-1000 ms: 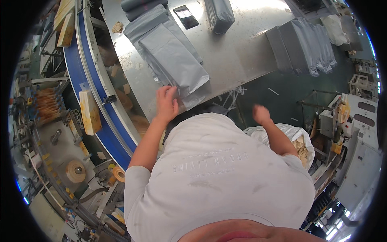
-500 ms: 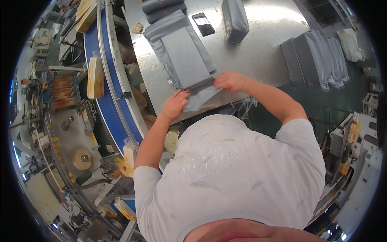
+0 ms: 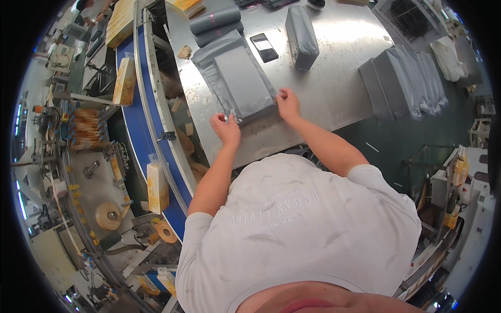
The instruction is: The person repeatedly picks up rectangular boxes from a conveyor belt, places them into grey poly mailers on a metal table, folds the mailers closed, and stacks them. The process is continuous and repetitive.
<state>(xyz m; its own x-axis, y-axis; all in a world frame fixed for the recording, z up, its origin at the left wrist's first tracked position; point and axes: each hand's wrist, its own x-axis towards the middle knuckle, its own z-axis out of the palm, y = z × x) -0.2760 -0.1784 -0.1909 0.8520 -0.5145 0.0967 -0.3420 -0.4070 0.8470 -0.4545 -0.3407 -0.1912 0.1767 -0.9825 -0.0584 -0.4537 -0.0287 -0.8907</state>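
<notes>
A flat grey plastic bag (image 3: 244,78) wraps a thick rectangular stack and lies on the metal table in front of me. Its near edge now sits snug against the stack's end, with crinkled film at the near left corner. There my left hand (image 3: 226,129) is closed, thumb and fingers pinching that crinkled corner. At the near right corner my right hand (image 3: 288,107) has its fingers curled together against the bag's edge. The fingertips partly hide what each pinches.
On the metal table (image 3: 334,68) lie grey film rolls (image 3: 216,26), a phone (image 3: 264,47) and an upright grey packed bundle (image 3: 301,39). Larger grey bag stacks (image 3: 396,83) stand at right. A blue conveyor (image 3: 133,122) carrying yellowish packs (image 3: 125,81) runs along the left.
The loose film flap at the bag's near end has gone from view, folded in or under. Both hands now sit at the near corners. My view has shifted slightly.
</notes>
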